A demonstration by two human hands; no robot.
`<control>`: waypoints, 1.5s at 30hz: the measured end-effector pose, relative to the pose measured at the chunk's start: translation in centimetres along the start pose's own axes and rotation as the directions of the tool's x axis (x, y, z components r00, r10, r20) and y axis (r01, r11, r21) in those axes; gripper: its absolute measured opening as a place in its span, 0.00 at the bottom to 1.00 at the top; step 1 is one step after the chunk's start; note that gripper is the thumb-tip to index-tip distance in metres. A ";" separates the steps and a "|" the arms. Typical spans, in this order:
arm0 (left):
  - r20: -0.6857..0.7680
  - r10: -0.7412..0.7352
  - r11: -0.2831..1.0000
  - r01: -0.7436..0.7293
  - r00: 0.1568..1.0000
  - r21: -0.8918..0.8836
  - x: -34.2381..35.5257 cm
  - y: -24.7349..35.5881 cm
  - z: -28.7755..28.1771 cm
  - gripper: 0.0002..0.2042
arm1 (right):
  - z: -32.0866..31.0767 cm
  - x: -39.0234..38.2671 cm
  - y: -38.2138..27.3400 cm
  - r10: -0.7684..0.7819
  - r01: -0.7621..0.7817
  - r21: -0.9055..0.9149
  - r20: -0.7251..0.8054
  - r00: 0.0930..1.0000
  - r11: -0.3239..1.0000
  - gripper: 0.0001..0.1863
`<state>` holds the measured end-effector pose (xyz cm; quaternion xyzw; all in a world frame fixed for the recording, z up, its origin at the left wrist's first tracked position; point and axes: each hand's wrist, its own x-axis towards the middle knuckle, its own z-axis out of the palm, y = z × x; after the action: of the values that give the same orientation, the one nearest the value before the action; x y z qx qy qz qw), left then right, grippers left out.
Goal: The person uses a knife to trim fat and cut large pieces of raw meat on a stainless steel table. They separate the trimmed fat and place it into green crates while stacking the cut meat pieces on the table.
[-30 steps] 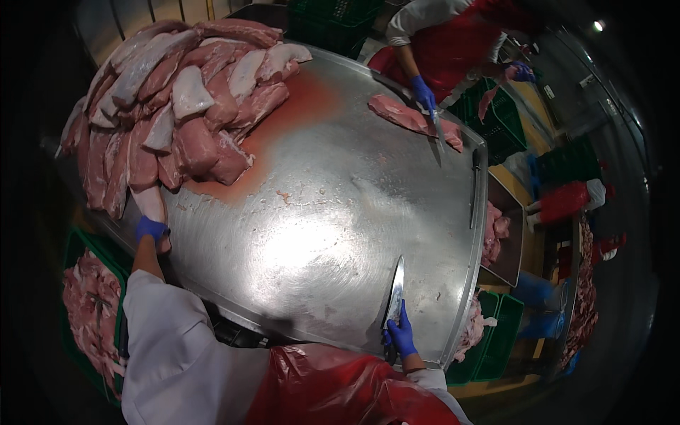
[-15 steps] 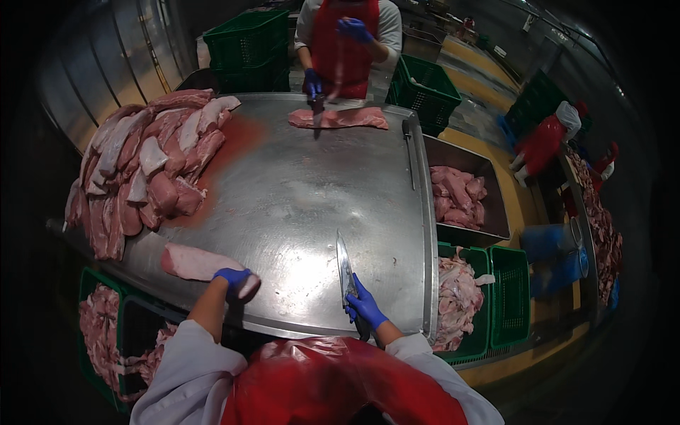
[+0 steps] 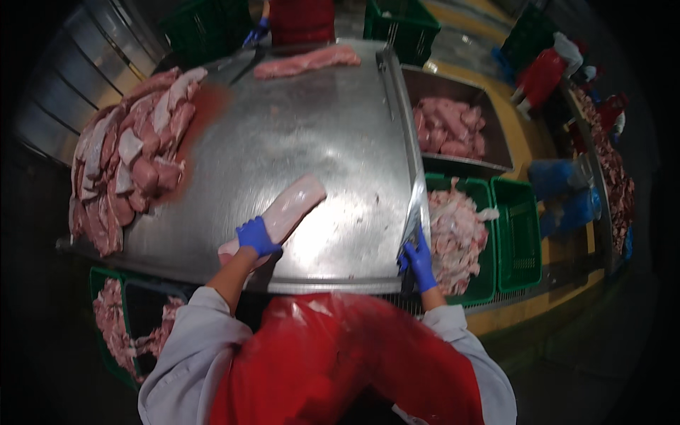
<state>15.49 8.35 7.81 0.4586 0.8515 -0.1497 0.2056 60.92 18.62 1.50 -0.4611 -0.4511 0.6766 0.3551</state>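
In a blue glove, my left hand (image 3: 259,236) is closed around the near part of a long pale pink piece of meat (image 3: 296,202). The piece lies slantwise on the steel table (image 3: 234,163), its far end pointing up and to the right. At the table's right edge, my gloved right hand (image 3: 418,261) is wrapped around a knife (image 3: 413,214). The blade points away from me along the raised rim; the handle is mostly hidden by my fingers.
A large heap of meat (image 3: 134,159) covers the table's left side. Another strip (image 3: 307,62) lies before a co-worker in a red apron (image 3: 303,21). On the right stand a metal bin (image 3: 494,127) of meat and a green crate (image 3: 484,273) of trimmings; more trimmings (image 3: 112,322) sit lower left.
My left hand has brought the meat rightward and turned it slantwise. My right hand has carried the knife to the table's right edge. The view has shifted; the co-worker's hand has left the far strip.
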 end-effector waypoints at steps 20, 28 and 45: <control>0.145 0.414 -0.215 0.252 0.899 -0.944 12.3 2.9 2.2 0.39 | 3.1 -0.2 0.0 0.056 -0.056 0.017 0.026 0.998 0.998 0.32; -0.401 0.288 0.903 -0.386 0.870 -0.187 13.8 11.1 -0.9 0.47 | 5.0 4.6 -1.0 0.128 -0.121 -0.098 0.075 0.989 0.988 0.41; -0.485 0.702 0.607 -0.795 0.521 0.024 17.2 12.4 -2.0 0.34 | 19.5 23.7 -3.5 0.112 -0.109 -0.447 -0.021 0.994 0.888 0.46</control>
<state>17.02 28.26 0.31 0.7788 0.6019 0.1502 0.0931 35.11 35.55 0.85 -0.5534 -0.5686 0.5750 0.1993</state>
